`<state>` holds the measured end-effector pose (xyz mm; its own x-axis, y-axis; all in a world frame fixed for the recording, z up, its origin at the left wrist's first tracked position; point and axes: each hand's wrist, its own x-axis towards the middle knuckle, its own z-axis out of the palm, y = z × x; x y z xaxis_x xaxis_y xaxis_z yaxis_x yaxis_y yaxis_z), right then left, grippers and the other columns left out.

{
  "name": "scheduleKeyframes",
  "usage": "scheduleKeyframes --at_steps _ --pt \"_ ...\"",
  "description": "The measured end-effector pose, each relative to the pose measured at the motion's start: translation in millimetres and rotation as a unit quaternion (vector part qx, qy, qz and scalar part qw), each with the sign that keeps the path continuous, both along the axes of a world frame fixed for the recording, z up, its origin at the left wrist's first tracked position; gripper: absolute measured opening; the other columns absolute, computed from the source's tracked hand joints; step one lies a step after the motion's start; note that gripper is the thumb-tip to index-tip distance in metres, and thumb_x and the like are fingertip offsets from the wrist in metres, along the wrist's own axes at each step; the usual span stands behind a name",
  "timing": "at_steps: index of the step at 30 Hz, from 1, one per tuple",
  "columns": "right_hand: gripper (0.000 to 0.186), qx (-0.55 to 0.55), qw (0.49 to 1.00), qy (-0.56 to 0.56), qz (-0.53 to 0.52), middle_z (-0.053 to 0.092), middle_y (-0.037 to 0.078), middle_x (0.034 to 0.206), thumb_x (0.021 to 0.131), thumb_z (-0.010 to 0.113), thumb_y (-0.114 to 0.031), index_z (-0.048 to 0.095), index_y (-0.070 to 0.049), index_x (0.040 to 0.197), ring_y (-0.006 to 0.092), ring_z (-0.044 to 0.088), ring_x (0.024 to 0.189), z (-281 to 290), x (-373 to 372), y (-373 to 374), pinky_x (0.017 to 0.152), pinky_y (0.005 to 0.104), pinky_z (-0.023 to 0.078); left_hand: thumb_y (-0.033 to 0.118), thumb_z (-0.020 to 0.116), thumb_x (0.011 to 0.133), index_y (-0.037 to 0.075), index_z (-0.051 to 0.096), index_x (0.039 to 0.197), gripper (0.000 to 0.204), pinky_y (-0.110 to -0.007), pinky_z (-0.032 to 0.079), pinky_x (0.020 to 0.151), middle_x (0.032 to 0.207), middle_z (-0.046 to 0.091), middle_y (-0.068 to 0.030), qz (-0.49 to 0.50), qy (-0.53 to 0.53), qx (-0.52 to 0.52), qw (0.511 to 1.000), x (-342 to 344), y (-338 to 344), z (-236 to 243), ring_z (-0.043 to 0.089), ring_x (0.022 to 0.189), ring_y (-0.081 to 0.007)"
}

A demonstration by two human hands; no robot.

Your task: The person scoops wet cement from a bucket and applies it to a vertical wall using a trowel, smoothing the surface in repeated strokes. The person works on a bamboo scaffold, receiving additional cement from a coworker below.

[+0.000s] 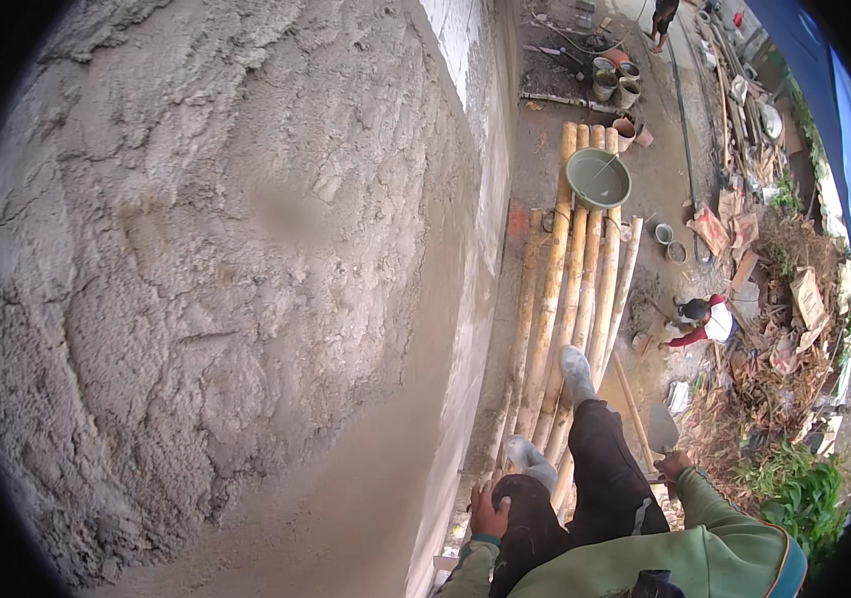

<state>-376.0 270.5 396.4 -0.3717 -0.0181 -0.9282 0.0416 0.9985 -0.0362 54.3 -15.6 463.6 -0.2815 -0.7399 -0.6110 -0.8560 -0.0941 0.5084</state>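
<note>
My left hand [488, 513], fingers curled, is beside my dark-trousered left knee; what it holds, if anything, is unclear. My right hand [675, 465] grips a metal trowel [663, 427], blade raised. My feet in pale boots [578, 374] are on long bamboo poles [551, 319] high above the ground, with a large green basin of grey liquid [598, 178] farther along them. To my left is a grey wall [196, 249] with rough mortar above and a smoother band near its lower and right edges.
Below, a person [706, 319] in red and white bends over. Buckets [605, 85] stand near the far end. Debris, sacks [809, 299] and plants [804, 498] line the right side under a blue tarp [834, 120]. Another person [663, 20] stands at the top.
</note>
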Motion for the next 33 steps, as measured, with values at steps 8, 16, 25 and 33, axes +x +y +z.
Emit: scheduleKeyframes --at_steps 8,16,25,33 --pt "0.038 -0.165 0.974 -0.004 -0.153 0.071 0.015 0.094 0.090 0.080 -0.020 0.057 0.003 0.110 0.0287 0.074 0.069 101.2 -5.6 -51.8 0.054 0.0444 0.060 0.042 0.076 0.091 0.004 0.053 0.153 0.076 -0.049 0.039 0.122 0.157 0.051 -0.0264 0.045 -0.105 0.073 0.991 85.8 -43.8 66.4 0.047 0.146 -0.0438" --pt "0.021 -0.220 0.966 0.047 0.130 0.077 0.013 0.094 0.104 0.054 -0.012 0.073 -0.003 0.106 0.0250 0.078 0.071 120.5 -24.3 -47.9 0.055 0.0403 0.064 0.045 0.073 0.094 0.004 0.053 0.154 0.075 -0.046 0.038 0.123 0.156 0.054 -0.0244 0.069 -0.070 0.075 0.992 114.0 -53.2 51.0 0.049 0.146 -0.0414" --pt "0.013 -0.211 0.976 0.012 -0.049 0.076 0.019 0.092 0.097 0.071 -0.012 0.069 0.001 0.101 0.0362 0.076 0.069 74.3 -8.8 1.8 0.056 0.0499 0.063 0.040 0.074 0.094 0.010 0.044 0.161 0.079 -0.048 0.037 0.123 0.168 0.034 -0.0244 0.010 -0.005 -0.093 0.996 30.0 -106.9 137.8 0.038 0.154 -0.0414" --pt "0.039 -0.097 0.914 0.155 0.361 0.081 0.009 0.105 0.098 0.074 -0.032 0.073 -0.015 0.133 0.0244 0.078 0.097 105.0 41.3 -9.5 0.087 0.0461 0.062 0.033 0.074 0.092 0.005 0.043 0.160 0.080 -0.062 0.031 0.123 0.171 0.021 -0.0315 -0.078 0.148 -0.432 0.886 -56.1 -196.9 352.0 0.025 0.155 -0.0543"
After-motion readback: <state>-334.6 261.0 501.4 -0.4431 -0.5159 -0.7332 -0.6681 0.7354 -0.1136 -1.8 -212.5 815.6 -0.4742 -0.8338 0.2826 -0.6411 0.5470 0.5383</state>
